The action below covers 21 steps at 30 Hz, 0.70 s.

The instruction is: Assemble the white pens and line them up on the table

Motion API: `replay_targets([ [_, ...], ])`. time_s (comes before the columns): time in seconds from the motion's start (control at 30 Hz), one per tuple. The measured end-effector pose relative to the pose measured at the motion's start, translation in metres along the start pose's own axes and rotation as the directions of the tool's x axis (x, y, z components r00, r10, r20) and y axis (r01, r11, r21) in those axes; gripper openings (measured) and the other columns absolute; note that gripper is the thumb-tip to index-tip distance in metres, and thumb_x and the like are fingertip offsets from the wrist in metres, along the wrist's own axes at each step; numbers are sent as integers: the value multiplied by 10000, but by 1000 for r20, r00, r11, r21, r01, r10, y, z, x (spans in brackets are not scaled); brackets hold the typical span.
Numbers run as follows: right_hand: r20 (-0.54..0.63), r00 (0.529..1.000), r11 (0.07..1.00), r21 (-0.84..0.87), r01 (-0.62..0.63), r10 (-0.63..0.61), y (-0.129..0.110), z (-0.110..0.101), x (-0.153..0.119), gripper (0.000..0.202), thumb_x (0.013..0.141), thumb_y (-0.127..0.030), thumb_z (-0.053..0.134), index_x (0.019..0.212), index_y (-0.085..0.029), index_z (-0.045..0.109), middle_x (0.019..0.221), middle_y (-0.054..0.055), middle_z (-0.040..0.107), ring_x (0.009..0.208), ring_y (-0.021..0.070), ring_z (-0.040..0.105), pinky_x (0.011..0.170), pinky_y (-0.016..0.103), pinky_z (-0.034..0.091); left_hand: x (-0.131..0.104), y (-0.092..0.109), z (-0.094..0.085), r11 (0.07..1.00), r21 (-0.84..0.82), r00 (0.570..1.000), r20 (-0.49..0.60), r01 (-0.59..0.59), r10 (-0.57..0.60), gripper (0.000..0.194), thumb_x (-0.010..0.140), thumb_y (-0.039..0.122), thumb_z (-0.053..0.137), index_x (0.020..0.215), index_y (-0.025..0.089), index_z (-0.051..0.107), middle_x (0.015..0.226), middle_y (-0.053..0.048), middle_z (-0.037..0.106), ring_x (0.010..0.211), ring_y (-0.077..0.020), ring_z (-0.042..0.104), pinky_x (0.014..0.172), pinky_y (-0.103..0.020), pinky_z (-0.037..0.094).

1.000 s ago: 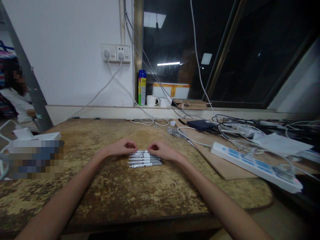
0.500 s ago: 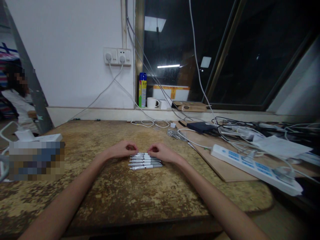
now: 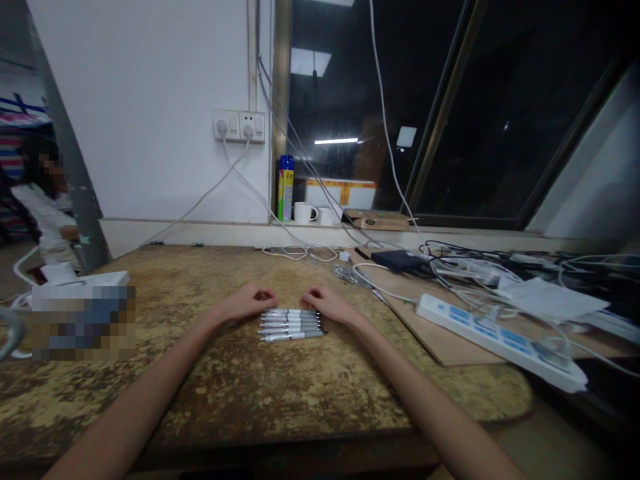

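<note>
Several white and grey pens [image 3: 291, 325] lie side by side in a stacked row on the worn wooden table [image 3: 280, 393], their lengths running left to right. At the far left end of the row is my left hand [image 3: 249, 300], its fingers curled with thumb and fingertips close together. My right hand [image 3: 326, 304] is curled the same way by the far right end. No pen can be made out between the fingers of either hand, and the fingertips are too small to read clearly.
On the right, a white power strip [image 3: 500, 342] and tangled cables rest on a brown board [image 3: 445, 350]. Metal pieces [image 3: 350, 274] lie behind my right hand. A spray can [image 3: 285, 189] and white mug [image 3: 304, 212] stand on the sill. A person [image 3: 45, 200] is at far left.
My right hand has shifted slightly right, and the gap between my hands is wider. More of the farthest pens shows. The camera view has tilted up a little.
</note>
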State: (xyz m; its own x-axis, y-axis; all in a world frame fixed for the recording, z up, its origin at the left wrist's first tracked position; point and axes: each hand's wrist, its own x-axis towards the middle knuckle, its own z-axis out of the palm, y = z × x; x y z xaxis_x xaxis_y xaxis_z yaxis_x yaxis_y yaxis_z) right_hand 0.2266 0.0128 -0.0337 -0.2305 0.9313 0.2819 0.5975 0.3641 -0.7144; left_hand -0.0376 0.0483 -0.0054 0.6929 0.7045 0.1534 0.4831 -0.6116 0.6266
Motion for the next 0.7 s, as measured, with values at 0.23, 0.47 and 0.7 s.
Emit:
replay_targets([
  [0.23,-145,987,996,73,-58,68,24,-5,11,346,935,-283,413,698,-156,632,694,38,648,657,158,566,650,253,407,3,-17,4,998,49,972,-234,25,-13,398,922,463,481,908,168,747,881,-58,741,841,-238,643,769,-286,465],
  [0.47,-216,974,995,81,-57,73,33,0,9,334,934,-286,419,686,-170,609,669,27,632,661,164,571,658,254,397,4,-28,10,992,83,956,-286,98,-71,403,925,428,442,909,163,744,820,-58,722,799,-242,640,750,-298,453],
  [0.7,-236,970,998,45,-54,63,39,4,11,338,936,-281,431,695,-170,641,696,38,662,688,178,585,689,268,391,3,-27,14,986,114,950,-300,125,-86,421,938,441,426,934,175,752,899,-74,740,876,-259,650,789,-300,449],
])
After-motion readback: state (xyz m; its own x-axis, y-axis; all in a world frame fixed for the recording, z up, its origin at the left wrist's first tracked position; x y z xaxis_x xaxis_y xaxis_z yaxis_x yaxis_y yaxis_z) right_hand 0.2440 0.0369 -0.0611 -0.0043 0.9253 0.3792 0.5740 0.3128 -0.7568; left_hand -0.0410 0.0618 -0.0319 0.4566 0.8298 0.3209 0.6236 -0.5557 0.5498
